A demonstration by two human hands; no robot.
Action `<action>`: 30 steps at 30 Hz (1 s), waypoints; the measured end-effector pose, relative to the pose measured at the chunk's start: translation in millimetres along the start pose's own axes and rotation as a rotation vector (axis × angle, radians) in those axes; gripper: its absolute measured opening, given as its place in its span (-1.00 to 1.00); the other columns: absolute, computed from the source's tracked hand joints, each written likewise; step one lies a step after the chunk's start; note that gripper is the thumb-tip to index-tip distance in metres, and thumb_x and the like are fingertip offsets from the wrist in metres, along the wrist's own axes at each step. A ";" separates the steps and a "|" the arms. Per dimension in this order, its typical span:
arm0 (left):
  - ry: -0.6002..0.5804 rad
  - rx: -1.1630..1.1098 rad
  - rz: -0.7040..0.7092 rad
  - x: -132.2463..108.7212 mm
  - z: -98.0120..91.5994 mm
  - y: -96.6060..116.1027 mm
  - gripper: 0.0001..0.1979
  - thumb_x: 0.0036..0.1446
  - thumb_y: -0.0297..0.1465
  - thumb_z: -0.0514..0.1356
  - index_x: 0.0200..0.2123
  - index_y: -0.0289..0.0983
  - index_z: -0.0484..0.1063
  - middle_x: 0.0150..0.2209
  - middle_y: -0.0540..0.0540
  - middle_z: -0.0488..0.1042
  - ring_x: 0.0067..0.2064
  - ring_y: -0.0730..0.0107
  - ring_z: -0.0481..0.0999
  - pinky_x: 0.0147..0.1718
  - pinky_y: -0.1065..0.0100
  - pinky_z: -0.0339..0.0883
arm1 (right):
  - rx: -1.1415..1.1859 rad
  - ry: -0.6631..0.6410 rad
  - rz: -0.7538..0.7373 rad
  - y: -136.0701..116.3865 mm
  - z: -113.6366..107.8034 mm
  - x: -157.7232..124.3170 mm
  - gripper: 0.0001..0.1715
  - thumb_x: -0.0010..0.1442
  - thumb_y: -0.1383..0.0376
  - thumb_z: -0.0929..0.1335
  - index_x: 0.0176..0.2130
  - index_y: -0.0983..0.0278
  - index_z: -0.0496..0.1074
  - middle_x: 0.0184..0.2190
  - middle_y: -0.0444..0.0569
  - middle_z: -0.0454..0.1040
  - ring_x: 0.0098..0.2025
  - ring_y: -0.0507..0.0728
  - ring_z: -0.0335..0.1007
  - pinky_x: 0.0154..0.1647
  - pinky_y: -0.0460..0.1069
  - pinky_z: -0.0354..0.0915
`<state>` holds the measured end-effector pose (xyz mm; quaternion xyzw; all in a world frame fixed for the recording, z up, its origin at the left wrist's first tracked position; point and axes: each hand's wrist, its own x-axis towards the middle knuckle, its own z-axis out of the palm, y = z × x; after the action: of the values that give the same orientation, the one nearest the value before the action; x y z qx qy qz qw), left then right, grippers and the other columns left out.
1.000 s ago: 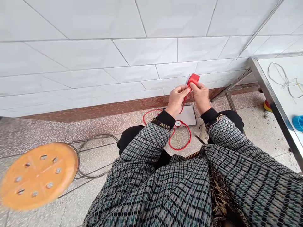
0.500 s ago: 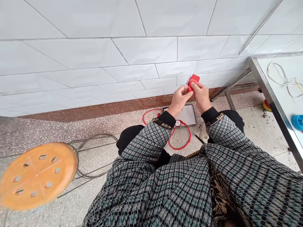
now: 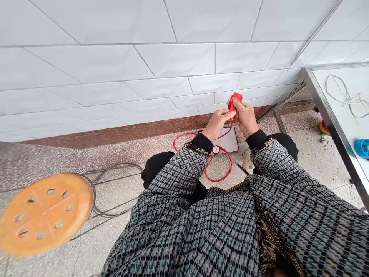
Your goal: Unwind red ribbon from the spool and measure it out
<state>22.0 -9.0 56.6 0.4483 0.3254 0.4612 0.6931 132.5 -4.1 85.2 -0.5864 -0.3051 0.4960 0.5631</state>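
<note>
Up near the wall, both my hands come together at a flat red piece (image 3: 236, 98) with a white part showing along its left side. What exactly it is cannot be made out. My right hand (image 3: 245, 117) grips it, thumb pressed across its front. Lower down, my left hand (image 3: 219, 122) pinches its bottom end between thumb and fingers. A red cord (image 3: 227, 133) runs down from this end, behind my left wrist. More red cord (image 3: 218, 181) lies looped on the floor, beside a white disc with a red rim (image 3: 216, 150). Under my hands is a shallow pale tray (image 3: 230, 139) with dark edges.
An orange round stool (image 3: 47, 211) with metal legs lies tipped at the left. The white tiled wall (image 3: 178, 61) rises ahead. At right stands a metal-framed table (image 3: 336, 115) bearing white cable (image 3: 340, 90) and a blue round object (image 3: 362, 148). Pale bundled material (image 3: 247, 162) lies between my knees.
My left hand has slid slightly down and left along the red piece, and the red cord below it now shows. My right hand keeps its grip, barely moved.
</note>
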 end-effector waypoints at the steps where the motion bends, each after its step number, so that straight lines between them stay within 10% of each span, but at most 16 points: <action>1: -0.035 -0.056 -0.021 -0.4 -1.0 0.0 -0.64 -0.02 -0.13 0.39 -0.55 -0.27 0.41 -0.52 0.04 0.34 -0.40 0.47 0.28 -0.26 0.34 0.23 | 0.004 -0.012 0.013 -1.8 -1.0 -0.7 -0.53 0.17 0.05 0.59 -0.47 0.25 0.39 -0.70 -0.29 0.18 -0.67 -0.08 -0.04 -0.67 -0.13 -0.06; 9: -0.314 0.202 -0.113 -3.1 -24.4 -3.5 -0.72 0.02 -0.22 0.34 -0.54 -0.30 0.44 -0.52 0.05 0.33 -0.44 0.51 0.24 -0.35 0.36 0.12 | 0.025 -0.024 -0.010 -10.8 -9.9 -5.1 -0.49 0.16 0.03 0.61 -0.48 0.25 0.38 -0.72 -0.31 0.10 -0.67 -0.09 -0.13 -0.66 -0.12 -0.14; 15: -0.052 0.286 -0.096 -2.9 -25.4 -5.5 -0.93 0.06 -0.44 0.20 -0.37 -0.25 0.33 -0.47 0.08 0.40 -0.48 0.50 0.40 -0.35 0.38 0.28 | 0.047 0.057 -0.088 -20.2 -16.6 -5.4 -0.50 0.20 0.07 0.59 -0.47 0.23 0.33 -0.68 -0.33 0.10 -0.67 -0.10 -0.11 -0.67 -0.12 -0.12; 24: 0.035 0.187 -0.051 -15.0 -27.0 -23.7 -0.92 0.08 -0.49 0.20 -0.31 -0.29 0.39 -0.39 0.04 0.48 -0.34 0.52 0.51 -0.19 0.41 0.39 | -0.006 0.006 -0.141 -25.0 -27.4 -2.5 -0.51 0.27 0.09 0.55 -0.43 0.21 0.28 -0.63 -0.32 0.12 -0.66 -0.09 -0.06 -0.64 -0.11 -0.05; 30: 0.078 0.420 0.033 -59.6 -23.8 -32.7 -0.63 0.18 -0.38 0.21 0.06 -0.21 0.31 -0.25 0.02 0.49 -0.41 0.48 0.45 -0.26 0.33 0.40 | 0.122 0.149 -0.170 -46.7 -57.9 8.5 -0.63 0.38 0.25 0.45 -0.42 0.21 0.29 -0.60 -0.29 0.16 -0.66 -0.09 -0.05 -0.66 -0.14 -0.05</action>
<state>-8.8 -62.5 19.5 0.5700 0.4338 0.4115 0.5635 198.2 -8.6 120.8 -0.5582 -0.2806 0.4191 0.6588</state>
